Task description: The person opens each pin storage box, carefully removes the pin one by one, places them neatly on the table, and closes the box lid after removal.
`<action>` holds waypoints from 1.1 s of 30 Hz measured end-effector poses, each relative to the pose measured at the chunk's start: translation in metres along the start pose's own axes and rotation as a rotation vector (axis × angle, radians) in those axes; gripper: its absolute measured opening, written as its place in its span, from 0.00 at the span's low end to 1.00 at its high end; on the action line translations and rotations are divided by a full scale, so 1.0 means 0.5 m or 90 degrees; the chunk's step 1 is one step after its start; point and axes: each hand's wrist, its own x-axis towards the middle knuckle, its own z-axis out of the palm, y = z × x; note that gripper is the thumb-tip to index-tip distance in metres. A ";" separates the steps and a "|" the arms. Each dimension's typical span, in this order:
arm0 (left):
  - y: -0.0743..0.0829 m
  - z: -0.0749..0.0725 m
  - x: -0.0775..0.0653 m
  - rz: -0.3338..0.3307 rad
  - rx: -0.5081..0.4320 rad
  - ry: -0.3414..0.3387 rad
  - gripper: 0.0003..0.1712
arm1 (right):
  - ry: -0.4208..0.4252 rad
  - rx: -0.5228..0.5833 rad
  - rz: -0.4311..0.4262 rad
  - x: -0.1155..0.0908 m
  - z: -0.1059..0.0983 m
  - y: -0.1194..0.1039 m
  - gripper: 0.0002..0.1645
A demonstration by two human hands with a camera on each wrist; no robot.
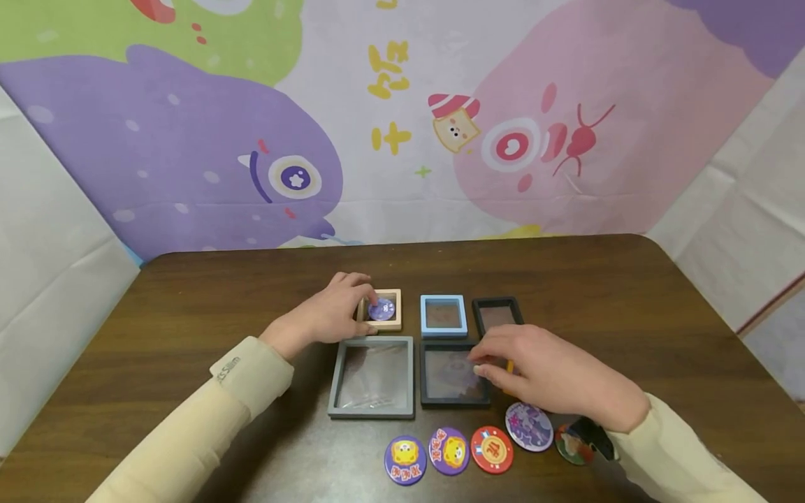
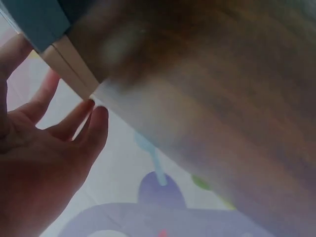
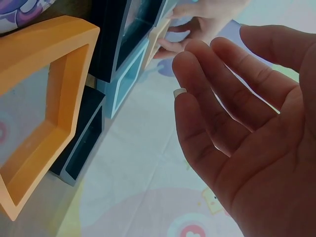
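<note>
My left hand point(image 1: 336, 307) is at a small beige frame point(image 1: 399, 311). Its thumb lies along the near edge, with the fingers reaching over the far side. A round purple badge point(image 1: 383, 311) lies within that frame, a fingertip on or just over it. In the left wrist view the left hand point(image 2: 49, 133) touches the beige frame's side point(image 2: 74, 66). My right hand point(image 1: 534, 367) hovers over the right side of a large black frame point(image 1: 434, 403). The right wrist view shows the right hand point(image 3: 237, 113) with loosely bent fingers and nothing in them. Beneath it, an orange frame point(image 3: 64, 89) is mostly hidden in the head view.
A light blue frame point(image 1: 444, 334) and a small black frame point(image 1: 481, 314) stand in the back row. A large grey frame point(image 1: 339, 412) lies at front left. Several round badges lie near the front, including a red one point(image 1: 492, 450). A printed cloth point(image 1: 390, 175) hangs behind the table.
</note>
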 end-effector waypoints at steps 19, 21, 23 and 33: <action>0.129 -0.006 -0.043 0.047 -0.365 0.190 0.27 | 0.229 0.035 0.039 0.016 0.013 -0.020 0.32; 0.159 -0.008 -0.054 0.069 -0.377 0.198 0.26 | 0.232 0.076 0.059 0.019 0.019 -0.027 0.39; 0.185 -0.009 -0.062 0.091 -0.379 0.202 0.25 | 0.229 0.113 0.077 0.019 0.024 -0.033 0.42; 0.231 0.000 -0.082 0.104 -0.380 0.233 0.24 | 0.252 0.218 0.064 0.018 0.034 -0.046 0.38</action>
